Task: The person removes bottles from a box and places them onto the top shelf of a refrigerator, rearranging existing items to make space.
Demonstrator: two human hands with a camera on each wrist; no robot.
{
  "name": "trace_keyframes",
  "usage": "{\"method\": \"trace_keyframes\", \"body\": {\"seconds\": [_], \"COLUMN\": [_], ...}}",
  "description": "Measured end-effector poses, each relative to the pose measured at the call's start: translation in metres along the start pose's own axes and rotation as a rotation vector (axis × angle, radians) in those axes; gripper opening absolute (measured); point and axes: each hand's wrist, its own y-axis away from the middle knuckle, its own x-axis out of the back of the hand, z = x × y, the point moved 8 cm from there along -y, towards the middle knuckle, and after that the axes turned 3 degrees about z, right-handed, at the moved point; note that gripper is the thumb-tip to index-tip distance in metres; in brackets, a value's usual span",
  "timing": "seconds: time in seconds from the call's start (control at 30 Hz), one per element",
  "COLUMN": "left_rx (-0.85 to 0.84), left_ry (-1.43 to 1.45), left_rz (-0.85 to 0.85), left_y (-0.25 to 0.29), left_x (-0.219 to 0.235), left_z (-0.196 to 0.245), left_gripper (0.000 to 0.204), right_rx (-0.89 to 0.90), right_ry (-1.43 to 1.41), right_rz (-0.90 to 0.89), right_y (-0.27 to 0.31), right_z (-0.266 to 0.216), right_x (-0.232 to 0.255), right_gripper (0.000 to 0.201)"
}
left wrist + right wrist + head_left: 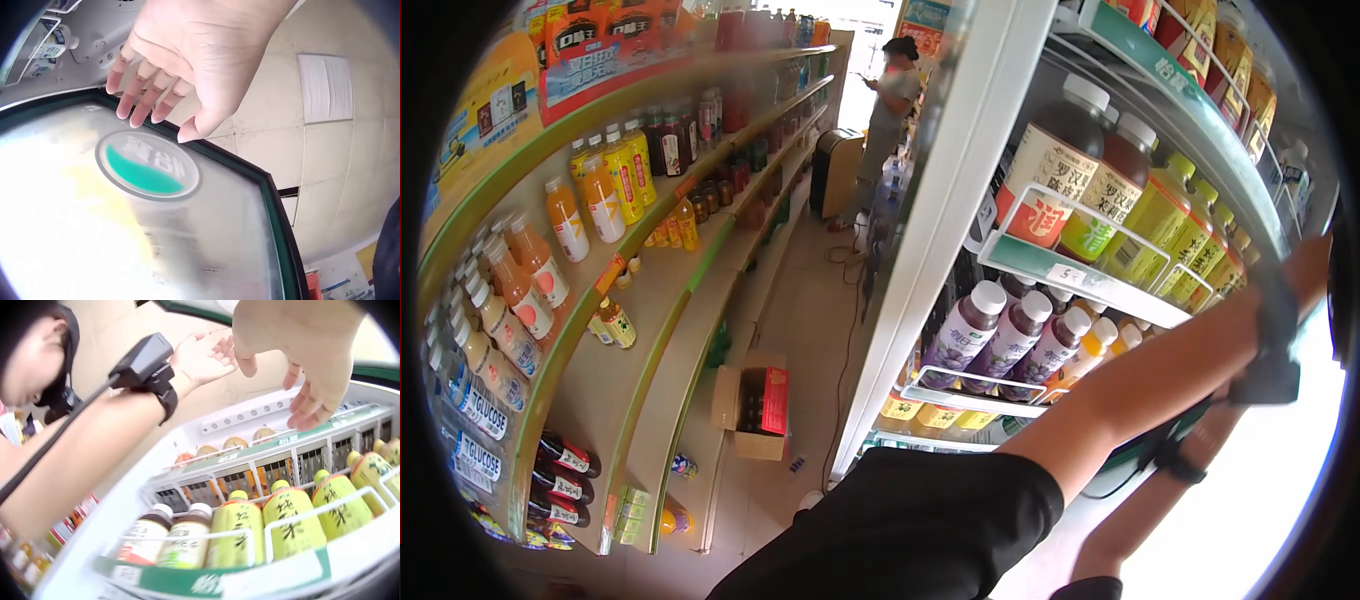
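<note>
The left hand (200,50) is raised palm-up at the dark-framed glass door (150,219), fingers spread and slightly bent, holding nothing; whether the fingertips touch the frame cannot be told. In the right wrist view, the right hand (306,350) hangs above the upper cooler shelf with loosely bent fingers and nothing in them. Beyond it, the left hand (203,359) appears again. Below stand green-yellow bottles (290,519) and dark white-capped bottles (187,537) behind wire rails. In the head view both forearms reach right, and the hands are not clearly visible.
Purple-labelled bottles (955,340) fill a lower cooler shelf. Long store shelves (665,310) with drinks run along the left. An open carton (762,445) sits on the aisle floor near a cable (847,340). A person (890,110) stands farther back beside a black case (836,175).
</note>
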Motion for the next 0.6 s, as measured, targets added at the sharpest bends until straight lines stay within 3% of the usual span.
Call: {"method": "trace_keyframes", "body": {"seconds": [0.13, 0.2, 0.23, 0.3, 0.33, 0.4, 0.5, 0.53, 0.57, 0.6], "left_rx": [0.058, -0.038, -0.014, 0.309, 0.253, 0.410, 0.626, 0.621, 0.485, 0.596], "left_ry": [0.529, 0.440, 0.478, 0.747, 0.767, 0.985, 1.391, 1.422, 1.509, 1.624], "left_rz": [-0.038, -0.008, -0.009, -0.268, -0.165, -0.173, -0.275, -0.369, -0.384, -0.410], "left_y": [0.084, 0.120, 0.138, 0.173, 0.188, 0.233, 0.313, 0.340, 0.366, 0.392], "left_x": [-0.060, -0.073, -0.063, -0.048, -0.051, -0.041, -0.055, -0.063, -0.069, -0.079], "left_z": [-0.005, -0.006, -0.003, -0.009, -0.024, -0.043, -0.057, -0.061, -0.065, -0.070], "left_gripper": [0.057, 0.038, 0.038, 0.061, 0.045, 0.047, 0.063, 0.067, 0.055, 0.055], "right_rx": [-0.138, -0.223, -0.269, -0.328, -0.361, -0.423, -0.510, -0.540, -0.570, -0.602], "right_ry": [-0.140, -0.221, -0.270, -0.360, -0.412, -0.520, -0.704, -0.780, -0.860, -0.938], "right_rz": [0.005, 0.039, 0.061, 0.068, 0.085, 0.120, 0.202, 0.247, 0.305, 0.366], "right_y": [0.103, 0.126, 0.138, 0.146, 0.154, 0.176, 0.235, 0.245, 0.261, 0.280], "right_z": [0.078, 0.106, 0.122, 0.146, 0.162, 0.199, 0.262, 0.283, 0.305, 0.325], "right_x": [-0.083, -0.106, -0.108, -0.117, -0.119, -0.124, -0.146, -0.154, -0.156, -0.162], "right_gripper": [0.047, 0.049, 0.049, 0.051, 0.052, 0.054, 0.058, 0.059, 0.060, 0.061]}}
